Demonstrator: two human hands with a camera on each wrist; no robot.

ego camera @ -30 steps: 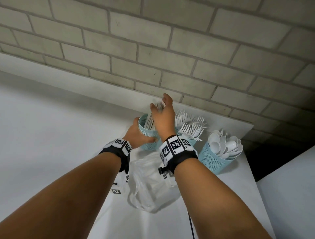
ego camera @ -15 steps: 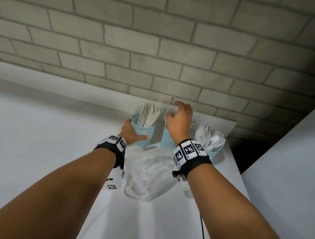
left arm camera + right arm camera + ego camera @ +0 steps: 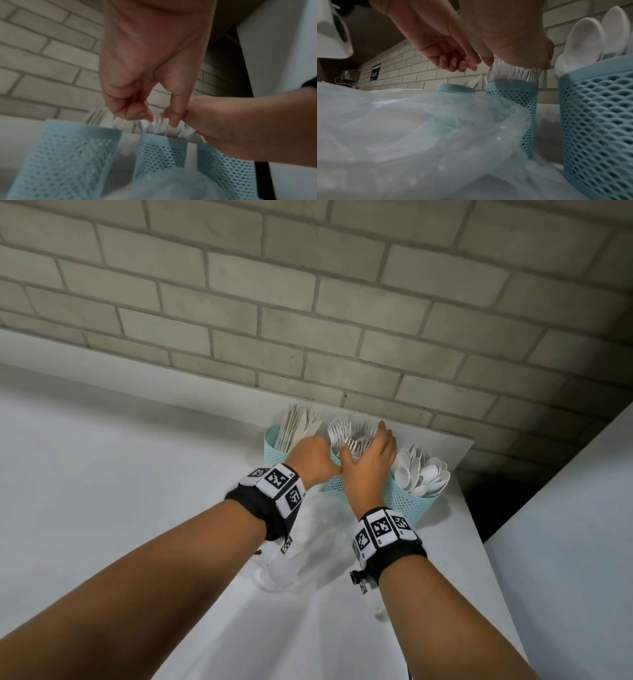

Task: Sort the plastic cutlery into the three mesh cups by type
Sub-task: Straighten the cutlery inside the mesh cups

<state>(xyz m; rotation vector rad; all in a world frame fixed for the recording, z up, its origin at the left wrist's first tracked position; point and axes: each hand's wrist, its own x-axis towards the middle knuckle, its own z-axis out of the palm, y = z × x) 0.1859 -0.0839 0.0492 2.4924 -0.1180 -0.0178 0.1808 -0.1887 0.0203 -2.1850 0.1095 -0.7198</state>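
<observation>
Forks [image 3: 349, 436] stand in the middle mesh cup [image 3: 334, 484], with the right hand [image 3: 371, 460] pressing its flat palm on their tips, the left hand [image 3: 313, 455] curled and touching them, and a plastic bag [image 3: 308, 546] lying near the cup.

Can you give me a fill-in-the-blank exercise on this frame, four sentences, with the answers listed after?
1. The mesh cup at the far right holds white ____.
2. Both the left hand and the right hand are at the ____ cup, which holds the forks.
3. The cup holding the knives stands farthest ____.
4. In front of the cups lies a crumpled clear plastic ____.

Missing words: spoons; middle; left; bag
</observation>
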